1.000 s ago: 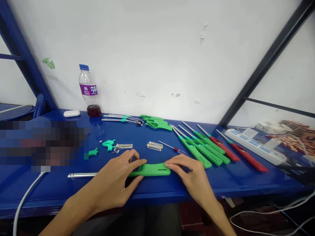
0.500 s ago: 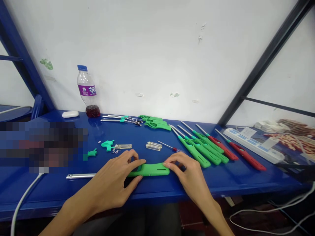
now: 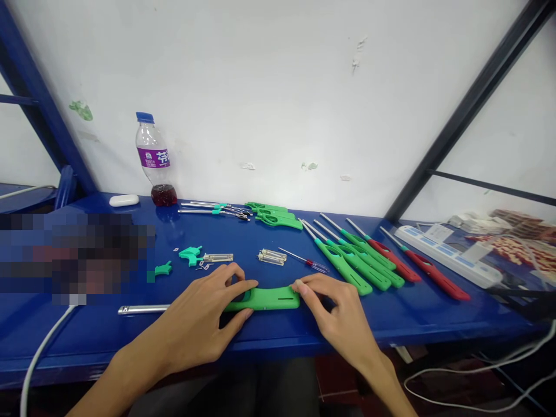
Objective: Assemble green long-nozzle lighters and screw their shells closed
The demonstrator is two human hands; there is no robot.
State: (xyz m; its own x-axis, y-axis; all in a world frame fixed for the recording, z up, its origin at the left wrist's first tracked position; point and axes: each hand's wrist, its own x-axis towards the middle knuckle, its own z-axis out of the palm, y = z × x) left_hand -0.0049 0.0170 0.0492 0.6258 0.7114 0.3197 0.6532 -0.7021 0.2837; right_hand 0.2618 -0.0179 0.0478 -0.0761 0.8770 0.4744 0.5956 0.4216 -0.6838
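Observation:
A green long-nosed gas lighter (image 3: 275,297) lies across the front of the blue table, its metal tube pointing left. My left hand (image 3: 208,315) grips its handle near the trigger opening, thumb on the near edge and fingers on the far edge. At the handle's right end, my right hand (image 3: 332,304) has thumb and forefinger pinched together at the far corner; something tiny may be between the fingertips, too small to name. Behind the hands lie clear fuel tanks (image 3: 272,257), a teal trigger piece (image 3: 190,255) and a screwdriver (image 3: 313,264).
Several green lighters (image 3: 343,267) and red lighters (image 3: 434,275) lie on the right, beside a white power strip (image 3: 449,255). Green handle shells (image 3: 278,221) and metal tubes (image 3: 200,212) lie at the back, near a drink bottle (image 3: 154,159). A white cable (image 3: 41,353) hangs at left.
My right thumb and forefinger have shifted slightly right and up at the handle's end, and the fingers have curled more. My left hand and the lighter stay nearly in place.

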